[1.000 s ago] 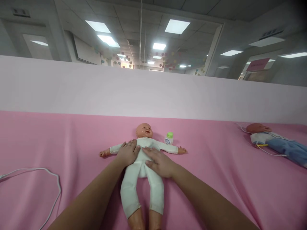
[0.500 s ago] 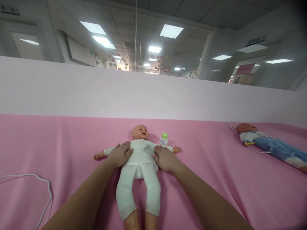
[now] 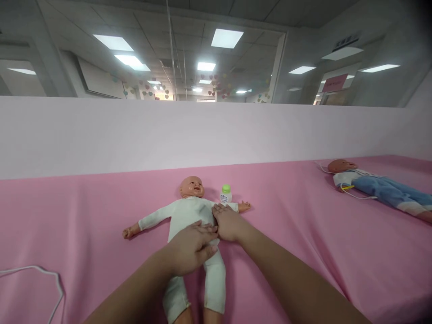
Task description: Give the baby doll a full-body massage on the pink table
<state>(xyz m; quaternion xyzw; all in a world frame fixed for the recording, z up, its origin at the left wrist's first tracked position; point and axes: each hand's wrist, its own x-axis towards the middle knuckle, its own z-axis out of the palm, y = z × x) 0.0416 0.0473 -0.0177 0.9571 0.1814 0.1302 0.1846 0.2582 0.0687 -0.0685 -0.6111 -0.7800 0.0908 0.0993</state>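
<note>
A baby doll (image 3: 189, 211) in a white cloth suit lies on its back with its arms spread. Across its lower belly lies my left hand (image 3: 194, 247), fingers extended toward the doll's other side and holding nothing. My right hand (image 3: 228, 221) rests flat at the side of the doll's chest, by its armpit, with the fingers stretched out. The fingertips of my left hand come close to my right hand; whether they touch I cannot tell. Just beyond the doll's outstretched arm stands a small bottle (image 3: 226, 194) with a green cap.
Pink cloth (image 3: 283, 216) covers the surface. A second doll (image 3: 381, 186) in blue and white lies at the right with a thin white tube on it. At the lower left runs a white cable (image 3: 47, 272). Behind stand a low white wall (image 3: 151, 135) and glass.
My left hand has moved from the doll's chest side down and right across its belly. My right hand stays at the chest side. The view has tilted and shifted slightly.
</note>
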